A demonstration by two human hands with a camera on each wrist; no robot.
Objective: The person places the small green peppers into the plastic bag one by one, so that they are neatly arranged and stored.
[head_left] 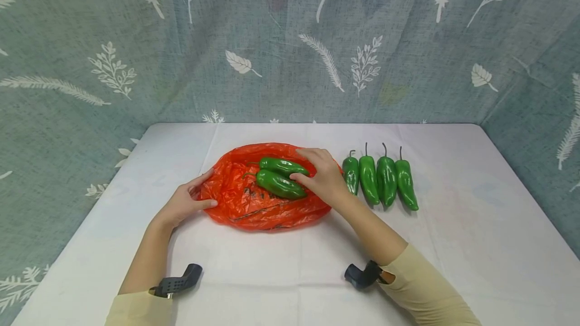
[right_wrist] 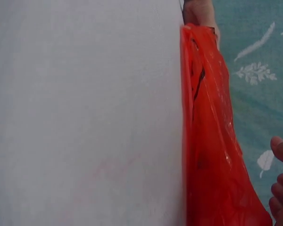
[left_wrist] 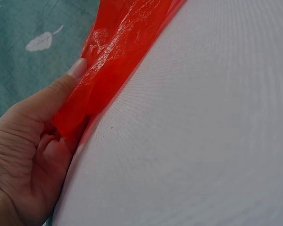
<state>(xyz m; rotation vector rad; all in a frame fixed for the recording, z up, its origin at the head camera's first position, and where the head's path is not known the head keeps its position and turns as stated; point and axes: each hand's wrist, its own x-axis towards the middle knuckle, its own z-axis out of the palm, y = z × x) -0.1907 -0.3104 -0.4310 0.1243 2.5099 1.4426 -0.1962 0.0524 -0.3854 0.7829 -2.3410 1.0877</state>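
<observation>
A crinkled red plastic bag (head_left: 240, 210) lies spread on the table with its mouth facing up. Two glossy green peppers (head_left: 280, 185) rest side by side in it, stems toward the left. My left hand (head_left: 183, 205) holds the bag's left edge; in the left wrist view the thumb (left_wrist: 78, 68) lies over the red plastic. Over the right side of the bag is my right hand (head_left: 323, 177), thumb and fingers spread apart near the pepper tips. The right wrist view shows its thumb (right_wrist: 282, 149) standing away from the curled fingers, no pepper visible there.
Several more green peppers (head_left: 386, 180) stand in a row just right of the bag, stems pointing away; the leftmost is partly behind my right wrist. A white cloth (head_left: 272, 265) covers the table, and a leaf-patterned curtain (head_left: 272, 64) hangs behind it.
</observation>
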